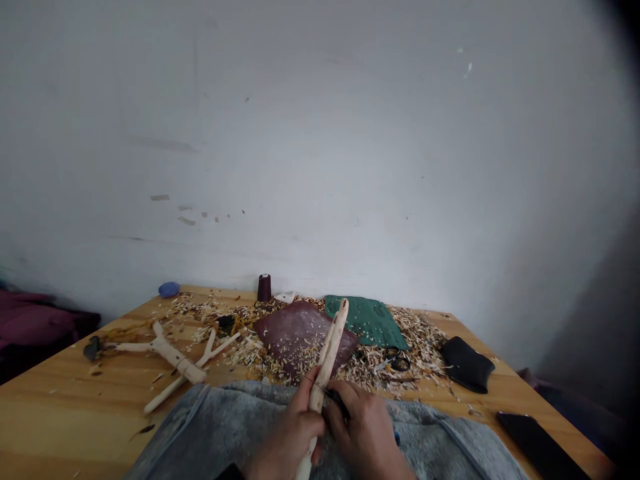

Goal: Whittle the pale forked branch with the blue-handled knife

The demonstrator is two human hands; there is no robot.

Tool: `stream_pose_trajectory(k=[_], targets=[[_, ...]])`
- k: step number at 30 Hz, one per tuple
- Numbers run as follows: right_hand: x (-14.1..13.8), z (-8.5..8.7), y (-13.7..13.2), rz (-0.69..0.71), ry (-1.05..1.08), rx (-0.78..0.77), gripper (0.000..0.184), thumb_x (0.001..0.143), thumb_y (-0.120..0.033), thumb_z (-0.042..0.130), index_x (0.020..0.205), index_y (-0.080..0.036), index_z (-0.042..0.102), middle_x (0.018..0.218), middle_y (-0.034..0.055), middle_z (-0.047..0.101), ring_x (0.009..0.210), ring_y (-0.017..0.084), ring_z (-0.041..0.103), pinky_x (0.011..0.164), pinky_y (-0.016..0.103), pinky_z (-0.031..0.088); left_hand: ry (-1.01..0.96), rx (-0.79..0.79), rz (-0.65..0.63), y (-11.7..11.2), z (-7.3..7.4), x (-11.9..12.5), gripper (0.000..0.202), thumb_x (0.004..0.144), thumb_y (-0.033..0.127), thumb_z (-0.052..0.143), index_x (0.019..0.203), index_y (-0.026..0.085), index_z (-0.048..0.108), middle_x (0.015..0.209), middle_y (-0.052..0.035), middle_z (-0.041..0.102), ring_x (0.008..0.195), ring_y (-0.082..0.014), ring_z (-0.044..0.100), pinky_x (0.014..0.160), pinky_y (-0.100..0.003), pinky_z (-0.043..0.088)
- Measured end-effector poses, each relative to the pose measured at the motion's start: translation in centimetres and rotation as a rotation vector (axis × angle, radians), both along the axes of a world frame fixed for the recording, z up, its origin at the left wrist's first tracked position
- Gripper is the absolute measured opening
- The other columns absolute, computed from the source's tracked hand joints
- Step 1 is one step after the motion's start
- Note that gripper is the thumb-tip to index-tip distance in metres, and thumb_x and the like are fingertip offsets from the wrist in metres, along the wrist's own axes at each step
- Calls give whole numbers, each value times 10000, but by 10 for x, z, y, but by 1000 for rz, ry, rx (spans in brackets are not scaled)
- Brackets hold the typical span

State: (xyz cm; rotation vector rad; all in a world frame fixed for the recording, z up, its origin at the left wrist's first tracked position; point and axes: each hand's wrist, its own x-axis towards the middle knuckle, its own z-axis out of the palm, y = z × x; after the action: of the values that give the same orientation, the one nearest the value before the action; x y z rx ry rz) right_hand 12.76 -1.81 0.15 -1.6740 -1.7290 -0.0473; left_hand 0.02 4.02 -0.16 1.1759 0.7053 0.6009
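Observation:
My left hand [303,423] is wrapped round a pale, peeled wooden stick [334,343], which points up and away from me, its far end marked with dark hollows. Close against the stick's right side, my right hand [364,421] grips a small dark-handled knife [337,400]. Its blade is thin and hardly shows where it meets the wood. Both hands are above a grey cloth [240,427] covering my lap and the table's near edge.
Wood shavings [425,333] litter the wooden table [55,407] around a maroon sheet [287,330] and a green cloth [373,317]. Scissors [400,362], a black pad [467,365] and a phone [537,443] lie rightward. Branched peeled wood [175,360] is at left; a thread spool [265,288] stands behind.

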Motion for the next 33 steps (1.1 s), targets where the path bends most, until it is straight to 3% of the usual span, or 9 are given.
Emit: stream_pose_trajectory(k=[3, 9, 12, 15, 17, 22, 27, 30, 33], targets=[[1, 2, 0, 10, 29, 6, 311, 781, -104, 443, 992, -234, 630, 846, 2, 698, 757, 139, 650, 685, 203, 406, 7, -29, 23, -1, 3, 0, 945, 535, 109, 443, 1446, 264, 246, 685, 62, 548, 350, -60, 357, 333, -183, 278], [2, -2, 1, 31, 43, 32, 233, 823, -161, 468, 974, -235, 628, 826, -3, 691, 737, 135, 646, 672, 200, 413, -56, -59, 6, -3, 9, 0, 917, 520, 90, 454, 1411, 253, 307, 692, 65, 543, 345, -50, 371, 317, -169, 287], [6, -7, 2, -20, 21, 91, 266, 813, -125, 439, 974, -231, 623, 817, -2, 686, 726, 136, 643, 677, 207, 420, -90, -101, 1, -3, 10, 1, 800, 584, 114, 517, 1358, 249, 364, 716, 51, 568, 377, -65, 479, 307, -158, 281], [14, -12, 3, -111, -44, 155, 254, 848, -160, 435, 1018, -213, 617, 842, 23, 683, 730, 158, 643, 670, 230, 426, -144, -135, -18, 0, 6, 3, 542, 733, 317, 615, 1242, 234, 444, 766, 18, 604, 439, -103, 579, 284, -151, 266], [20, -15, 4, -155, -96, 162, 264, 869, -175, 426, 1046, -210, 619, 865, 38, 679, 742, 170, 641, 669, 242, 427, -165, -157, -18, 2, 2, 4, 484, 769, 479, 614, 1151, 219, 471, 767, 1, 632, 407, -101, 565, 271, -150, 258], [26, -18, 6, -208, -155, 74, 307, 855, -141, 444, 1072, -239, 637, 875, 32, 667, 765, 167, 631, 677, 235, 418, -96, -195, 28, 4, -5, 6, 499, 705, 609, 648, 946, 192, 515, 634, 7, 627, 401, -102, 545, 297, -146, 257], [24, -17, 7, -243, -192, -25, 381, 808, -107, 501, 1114, -291, 634, 888, 11, 653, 795, 158, 622, 693, 223, 406, -58, -148, 107, 6, -12, 7, 499, 681, 652, 638, 725, 166, 538, 734, -22, 609, 663, -152, 627, 376, -158, 357], [25, -20, 9, -251, -251, -43, 442, 760, -82, 545, 1127, -316, 624, 882, 3, 643, 823, 171, 618, 721, 233, 401, 13, -135, 105, 9, -21, 8, 492, 649, 632, 681, 750, 160, 584, 715, -18, 566, 731, -190, 614, 408, -201, 422], [25, -22, 13, -268, -315, -86, 460, 761, -67, 548, 1142, -316, 612, 893, 11, 643, 840, 183, 621, 717, 241, 400, 32, -132, 64, 11, -25, 8, 435, 680, 547, 699, 859, 158, 624, 695, 8, 547, 571, -136, 557, 402, -200, 392]])
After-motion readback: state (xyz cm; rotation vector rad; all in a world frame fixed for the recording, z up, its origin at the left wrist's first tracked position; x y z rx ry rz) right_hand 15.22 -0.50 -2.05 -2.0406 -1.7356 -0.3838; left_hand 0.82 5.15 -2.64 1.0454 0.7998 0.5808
